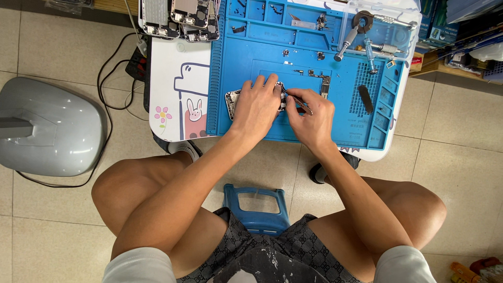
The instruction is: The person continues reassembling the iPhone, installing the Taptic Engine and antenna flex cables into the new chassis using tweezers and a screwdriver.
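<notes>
The person wears a light grey short-sleeved top, its sleeves (140, 264) ending well above the elbows, so both forearms are bare down to the hands. The left hand (257, 107) and right hand (310, 118) carry no gloves, rings or watch. The shorts (293, 251) are dark grey with a repeating pale geometric pattern, and they leave the knees and thighs bare. A white and black shoe (184, 149) shows under the table edge, and a dark shoe (318, 172) shows beside the other leg.
</notes>
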